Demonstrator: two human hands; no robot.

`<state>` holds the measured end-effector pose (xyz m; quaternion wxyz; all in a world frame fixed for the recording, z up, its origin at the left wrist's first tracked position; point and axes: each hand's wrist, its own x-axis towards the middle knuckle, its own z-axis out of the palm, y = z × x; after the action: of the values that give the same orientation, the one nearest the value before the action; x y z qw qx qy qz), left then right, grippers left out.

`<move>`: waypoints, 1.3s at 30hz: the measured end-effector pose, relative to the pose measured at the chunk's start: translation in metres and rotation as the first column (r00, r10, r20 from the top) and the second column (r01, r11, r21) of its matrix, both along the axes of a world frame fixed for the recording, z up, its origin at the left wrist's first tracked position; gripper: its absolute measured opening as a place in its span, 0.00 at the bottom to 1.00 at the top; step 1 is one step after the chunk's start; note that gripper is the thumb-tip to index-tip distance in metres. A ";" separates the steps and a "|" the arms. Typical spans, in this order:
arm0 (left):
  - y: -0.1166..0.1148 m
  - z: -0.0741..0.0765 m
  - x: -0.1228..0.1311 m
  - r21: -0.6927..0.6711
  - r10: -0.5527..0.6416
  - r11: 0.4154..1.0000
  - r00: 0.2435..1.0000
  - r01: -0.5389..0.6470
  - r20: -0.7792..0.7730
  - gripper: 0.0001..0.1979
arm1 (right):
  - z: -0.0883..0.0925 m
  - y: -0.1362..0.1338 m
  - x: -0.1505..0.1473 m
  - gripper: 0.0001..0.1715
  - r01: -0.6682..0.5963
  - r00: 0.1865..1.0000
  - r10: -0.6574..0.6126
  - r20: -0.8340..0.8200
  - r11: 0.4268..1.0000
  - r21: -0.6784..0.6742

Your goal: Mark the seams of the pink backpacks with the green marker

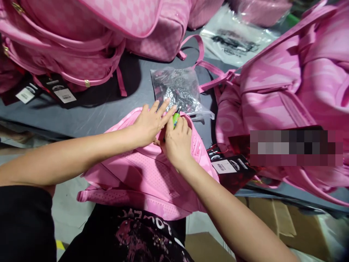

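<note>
A pink backpack [141,178] lies back-side up against my body at the table's front edge. My left hand [149,122] rests on its top edge with fingers stretched out flat. Right beside it, my right hand [176,140] is closed around a small green lighter [176,118], whose tip points at the backpack's top edge near my left fingertips. The two hands touch each other.
Several pink backpacks [81,40] pile at the back left, with black hang tags [61,92]. Another pink backpack [294,94] lies on the right. A clear plastic bag [177,89] lies on the grey table [89,112] behind my hands. Cardboard [275,218] is below.
</note>
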<state>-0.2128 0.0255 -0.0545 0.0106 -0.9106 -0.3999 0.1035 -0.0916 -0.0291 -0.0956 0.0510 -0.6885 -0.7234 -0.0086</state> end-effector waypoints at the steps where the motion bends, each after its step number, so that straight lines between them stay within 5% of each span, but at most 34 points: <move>1: 0.001 0.001 -0.003 -0.016 -0.019 1.000 1.000 0.019 -0.009 0.59 | 0.000 -0.001 0.001 0.53 -0.008 1.000 0.008 -0.023 1.000 0.004; 6: 0.001 0.002 -0.011 -0.043 -0.070 0.997 0.997 0.069 -0.017 0.65 | -0.001 -0.008 0.007 0.54 -0.018 0.993 0.020 -0.116 1.000 0.018; 19: 0.000 -0.006 -0.011 0.032 -0.073 0.997 0.997 0.071 0.038 0.50 | -0.006 -0.007 0.012 0.58 -0.023 0.983 0.029 -0.182 0.999 0.037; 29: -0.005 -0.004 -0.011 0.059 -0.036 0.998 0.998 0.033 0.054 0.49 | -0.003 -0.007 0.017 0.46 -0.083 0.981 0.094 -0.167 0.994 0.071; 35: -0.005 -0.003 -0.012 0.055 -0.042 0.998 0.997 0.039 0.060 0.44 | 0.029 -0.045 0.053 0.37 -0.310 0.833 0.372 -0.409 0.927 0.211; 39: -0.004 -0.005 -0.012 0.065 -0.046 0.997 0.996 0.041 0.082 0.45 | 0.055 -0.047 0.063 0.17 -0.259 0.699 0.187 -0.690 0.966 -0.001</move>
<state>-0.2244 0.0211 -0.0596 0.0253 -0.9219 -0.3830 0.0525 -0.0288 -0.0760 -0.0405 0.2807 -0.5517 -0.7309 0.2874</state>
